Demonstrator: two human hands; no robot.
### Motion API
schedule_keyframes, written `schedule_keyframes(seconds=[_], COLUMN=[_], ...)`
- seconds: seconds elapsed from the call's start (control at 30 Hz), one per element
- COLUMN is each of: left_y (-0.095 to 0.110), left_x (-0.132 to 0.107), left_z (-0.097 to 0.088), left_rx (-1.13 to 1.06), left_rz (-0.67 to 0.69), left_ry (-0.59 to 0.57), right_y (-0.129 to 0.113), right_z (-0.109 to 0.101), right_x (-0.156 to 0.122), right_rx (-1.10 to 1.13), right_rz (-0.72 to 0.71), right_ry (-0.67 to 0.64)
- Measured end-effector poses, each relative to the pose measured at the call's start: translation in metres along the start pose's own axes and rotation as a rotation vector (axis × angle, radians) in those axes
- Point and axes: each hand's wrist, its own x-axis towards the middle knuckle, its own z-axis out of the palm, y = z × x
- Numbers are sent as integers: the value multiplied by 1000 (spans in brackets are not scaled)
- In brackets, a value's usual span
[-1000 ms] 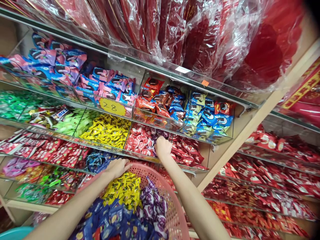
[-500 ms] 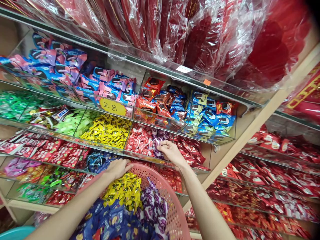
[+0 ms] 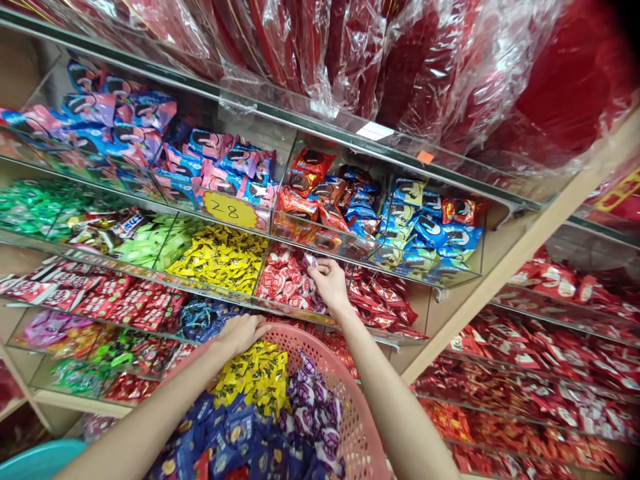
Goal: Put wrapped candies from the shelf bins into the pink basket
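My right hand (image 3: 329, 283) is inside a shelf compartment, its thumb and fingertips pinched on a purple-and-white wrapped candy (image 3: 310, 260). Red-and-white wrapped candies (image 3: 283, 283) lie just left of that hand. My left hand (image 3: 243, 332) grips the far rim of a pink perforated plastic basket (image 3: 363, 417), its fingertips partly hidden. Inside the basket are yellow-wrapped candies (image 3: 255, 377), purple-and-white candies (image 3: 313, 407) and dark blue packets (image 3: 235, 433). The basket's near part is out of view.
Above my right hand, a clear-fronted shelf holds cookie packs (image 3: 310, 180) and a yellow price tag (image 3: 230, 210). Yellow candies (image 3: 220, 260) fill the neighbouring compartment. A wooden upright (image 3: 500, 267) stands at right. Part of a teal tub (image 3: 43, 460) shows at lower left.
My right hand has risen slightly and shifted left, lifting a purple candy from among the others. The left hand stays on the basket rim. The view has shifted a little.
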Motion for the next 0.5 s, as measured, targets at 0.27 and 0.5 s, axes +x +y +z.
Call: schedule_keyframes(seconds=[0.27, 0.5], left_y=[-1, -4], left_x=[-1, 1], left_z=[-1, 1], left_rx=[-8, -25], left_rz=[-7, -3], left_ry=[3, -10], right_y=[1, 4], right_z=[11, 21], right_x=[29, 35], right_rx=[-672, -959], right_rz=[23, 166], right_ry=[306, 327])
